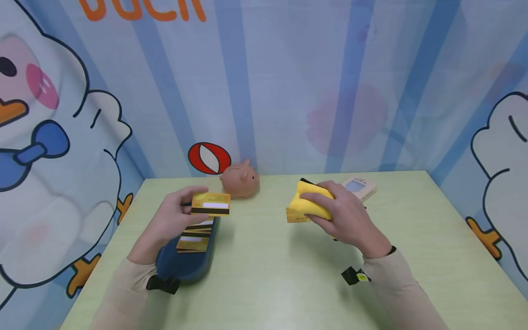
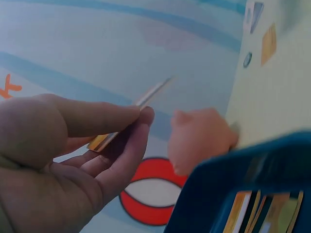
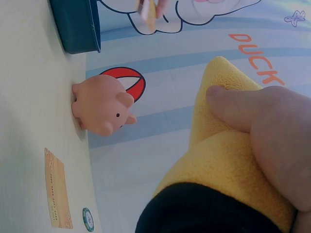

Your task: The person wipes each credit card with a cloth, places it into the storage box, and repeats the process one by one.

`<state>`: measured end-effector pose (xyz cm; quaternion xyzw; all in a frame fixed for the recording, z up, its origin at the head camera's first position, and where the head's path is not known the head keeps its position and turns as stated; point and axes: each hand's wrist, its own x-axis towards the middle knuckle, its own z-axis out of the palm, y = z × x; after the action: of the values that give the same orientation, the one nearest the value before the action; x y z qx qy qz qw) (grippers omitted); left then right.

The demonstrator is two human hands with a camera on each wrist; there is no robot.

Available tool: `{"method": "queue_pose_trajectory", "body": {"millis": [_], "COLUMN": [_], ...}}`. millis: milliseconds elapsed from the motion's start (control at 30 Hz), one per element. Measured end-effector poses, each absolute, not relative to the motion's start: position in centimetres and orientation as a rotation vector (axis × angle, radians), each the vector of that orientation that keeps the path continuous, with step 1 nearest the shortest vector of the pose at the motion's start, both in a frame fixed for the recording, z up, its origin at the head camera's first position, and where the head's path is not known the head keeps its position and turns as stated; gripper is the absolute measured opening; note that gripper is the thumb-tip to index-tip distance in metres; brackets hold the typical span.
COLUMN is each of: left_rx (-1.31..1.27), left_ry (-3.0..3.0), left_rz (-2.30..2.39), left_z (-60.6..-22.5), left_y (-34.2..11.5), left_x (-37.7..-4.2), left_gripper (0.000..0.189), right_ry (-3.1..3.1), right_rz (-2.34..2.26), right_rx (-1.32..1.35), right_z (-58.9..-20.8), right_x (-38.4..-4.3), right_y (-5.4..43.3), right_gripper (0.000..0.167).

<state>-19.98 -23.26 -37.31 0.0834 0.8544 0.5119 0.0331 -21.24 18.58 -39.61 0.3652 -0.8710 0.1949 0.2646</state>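
Above the far end of a dark blue tray (image 1: 194, 272), my left hand (image 1: 175, 215) pinches a gold bank card (image 1: 211, 204) between thumb and fingers. The card's black stripe and white strip show in the head view; the left wrist view catches it edge-on (image 2: 102, 141). Several similar cards (image 1: 193, 243) lie in the tray. On the right, my right hand (image 1: 344, 217) grips a bunched yellow fleecy cloth (image 3: 228, 145) with a black part at its lower edge. Another gold card (image 3: 58, 189) lies on the table near that hand, partly hidden by the cloth in the head view.
A pink piggy bank (image 1: 240, 179) stands at the table's back edge, between the hands. A poker chip (image 3: 88, 219) is beside the loose card. Behind my right hand lies a pale box with a blue window (image 1: 360, 187). A printed curtain (image 1: 280, 91) hangs behind the table.
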Motion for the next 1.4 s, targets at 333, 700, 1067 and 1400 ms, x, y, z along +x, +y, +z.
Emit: {"method": "queue_pose_trajectory", "body": {"millis": [333,700,1067,1400], "left_rx": [0.196,0.066,0.063,0.061], "left_ry": [2.785,2.710,2.542,2.567], "left_rz": [1.339,1.066,0.999,0.821], "left_z": [-37.5,-39.2,-40.7,-40.9], "left_y": [-27.9,-30.2,-30.0,-28.5], "left_x": [-19.2,-18.4,-18.1,-17.7], "left_gripper": [0.052,0.027,0.012,0.011], "right_ry": [-2.344,-2.361,-2.349,-2.344], "right_rz": [0.526,0.527,0.521,0.529], "right_rx": [0.990,0.981,0.973,0.971], "right_z": [-39.6,-39.6,-39.4,-39.2], "right_x": [-21.4,-21.3,-21.3,-21.3], "right_y": [18.7,18.8,18.9,19.0], "right_gripper": [0.047,0.047,0.047,0.047]}}
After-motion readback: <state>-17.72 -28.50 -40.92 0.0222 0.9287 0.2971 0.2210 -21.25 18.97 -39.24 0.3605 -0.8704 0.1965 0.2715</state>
